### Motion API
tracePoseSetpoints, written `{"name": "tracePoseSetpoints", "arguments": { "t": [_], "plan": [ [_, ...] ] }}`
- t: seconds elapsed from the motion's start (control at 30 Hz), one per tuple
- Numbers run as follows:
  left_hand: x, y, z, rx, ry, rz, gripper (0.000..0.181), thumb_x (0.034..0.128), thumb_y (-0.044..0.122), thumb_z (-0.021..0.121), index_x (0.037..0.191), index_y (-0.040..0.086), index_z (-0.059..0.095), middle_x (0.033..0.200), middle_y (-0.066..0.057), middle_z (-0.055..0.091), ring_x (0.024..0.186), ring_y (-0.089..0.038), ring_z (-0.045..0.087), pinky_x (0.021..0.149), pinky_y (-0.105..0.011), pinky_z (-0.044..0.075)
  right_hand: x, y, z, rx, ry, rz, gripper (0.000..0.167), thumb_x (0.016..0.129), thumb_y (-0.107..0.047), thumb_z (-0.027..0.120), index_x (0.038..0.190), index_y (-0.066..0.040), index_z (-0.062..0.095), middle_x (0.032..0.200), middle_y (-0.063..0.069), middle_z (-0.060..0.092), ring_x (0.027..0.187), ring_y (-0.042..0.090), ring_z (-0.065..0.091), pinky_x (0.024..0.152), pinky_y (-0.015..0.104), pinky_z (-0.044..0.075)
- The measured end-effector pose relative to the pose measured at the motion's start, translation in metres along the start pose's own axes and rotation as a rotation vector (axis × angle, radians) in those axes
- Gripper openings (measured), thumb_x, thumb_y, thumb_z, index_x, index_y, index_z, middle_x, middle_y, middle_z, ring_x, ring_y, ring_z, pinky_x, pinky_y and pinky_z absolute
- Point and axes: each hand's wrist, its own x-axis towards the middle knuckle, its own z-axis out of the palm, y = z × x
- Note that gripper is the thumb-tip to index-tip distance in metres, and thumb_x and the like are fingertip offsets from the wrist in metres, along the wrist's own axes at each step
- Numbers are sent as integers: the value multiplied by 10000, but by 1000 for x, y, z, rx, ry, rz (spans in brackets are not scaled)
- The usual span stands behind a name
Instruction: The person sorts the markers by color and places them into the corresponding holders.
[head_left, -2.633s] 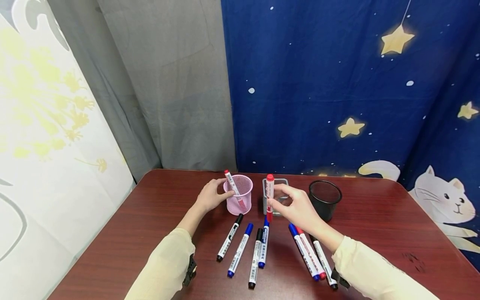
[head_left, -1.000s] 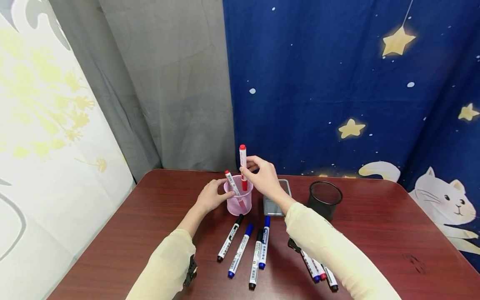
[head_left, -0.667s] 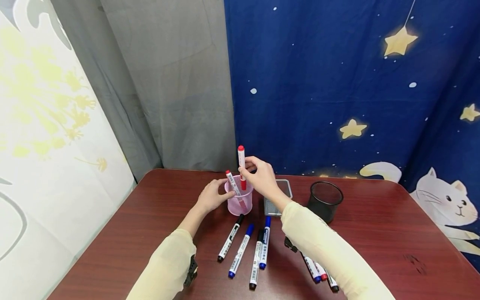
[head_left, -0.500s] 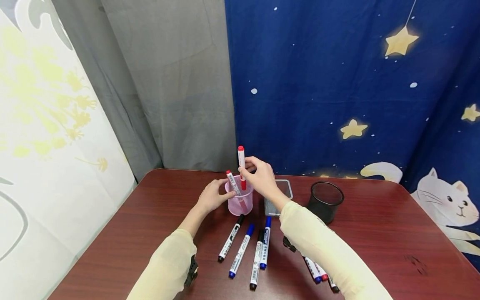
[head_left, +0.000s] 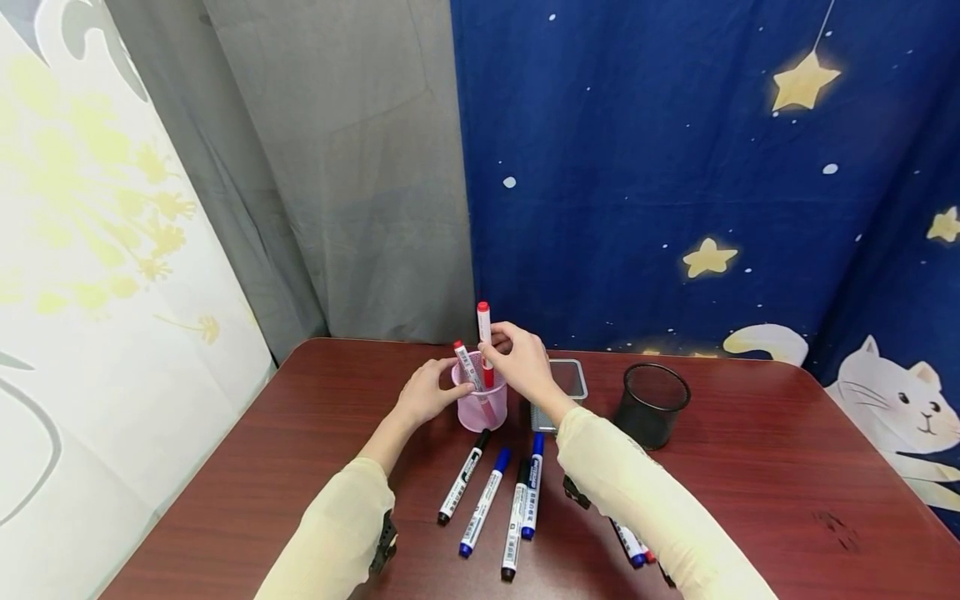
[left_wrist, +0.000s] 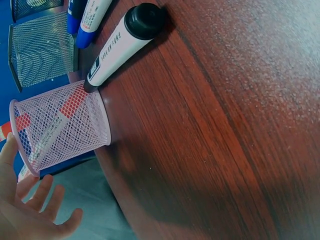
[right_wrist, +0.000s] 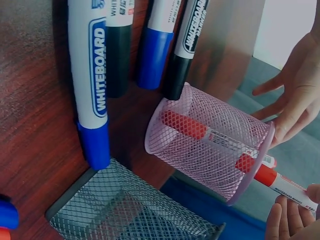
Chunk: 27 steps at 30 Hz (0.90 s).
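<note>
A pink mesh pen cup (head_left: 480,408) stands near the table's far edge. My left hand (head_left: 426,390) holds its rim, thumb in front and fingers at the far left side; in the left wrist view several fingers (left_wrist: 45,200) are spread. One red whiteboard marker (head_left: 465,360) leans inside the cup, seen through the mesh. My right hand (head_left: 522,360) pinches a second red whiteboard marker (right_wrist: 290,190), nearly upright with its red lower end inside the cup's mouth. Black and blue markers (head_left: 483,504) lie on the table in front of the cup.
A grey mesh holder (head_left: 573,379) stands right of the pink cup, partly behind my right hand. Farther right is a black mesh cup (head_left: 651,408). More markers (head_left: 630,542) lie under my right forearm, partly hidden. Curtains hang behind the wooden table (head_left: 315,417).
My right hand has carried the red marker left from in front of the grey holder to the pink cup and lowered its end into the mouth. My left hand stays at the rim.
</note>
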Motion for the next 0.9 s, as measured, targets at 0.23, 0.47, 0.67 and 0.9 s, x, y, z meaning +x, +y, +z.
{"name": "tracePoseSetpoints", "arguments": {
  "t": [0.23, 0.47, 0.67, 0.9],
  "plan": [
    [0, 0, 0, 11, 11, 9, 567, 767, 358, 663, 1200, 21, 520, 1114, -183, 528, 1028, -307, 485, 856, -437, 372, -2, 3, 2, -33, -7, 12, 236, 786, -205, 662, 997, -103, 630, 818, -20, 633, 680, 64, 583, 592, 231, 462],
    [1, -8, 4, -19, 40, 68, 620, 761, 465, 630, 1180, 18, 534, 1086, -202, 529, 1003, -337, 488, 830, -455, 379, -4, 5, 2, -29, 9, 2, 221, 770, -176, 671, 977, -104, 641, 792, -26, 635, 668, 58, 584, 602, 241, 463],
    [-1, -2, 0, -20, 27, 48, 584, 770, 421, 639, 1178, 16, 535, 1092, -194, 529, 1018, -335, 485, 835, -462, 373, -5, 8, 0, -15, 18, -6, 221, 771, -156, 669, 986, -108, 643, 795, -33, 635, 681, 55, 586, 615, 240, 465],
    [-2, 2, -1, 3, 14, 29, 559, 773, 350, 657, 1201, 18, 518, 1113, -188, 528, 1030, -313, 483, 851, -434, 370, -6, 11, -5, -19, 26, -7, 210, 765, -160, 673, 970, -120, 646, 785, -40, 631, 667, 39, 577, 615, 243, 461]
  ]
}}
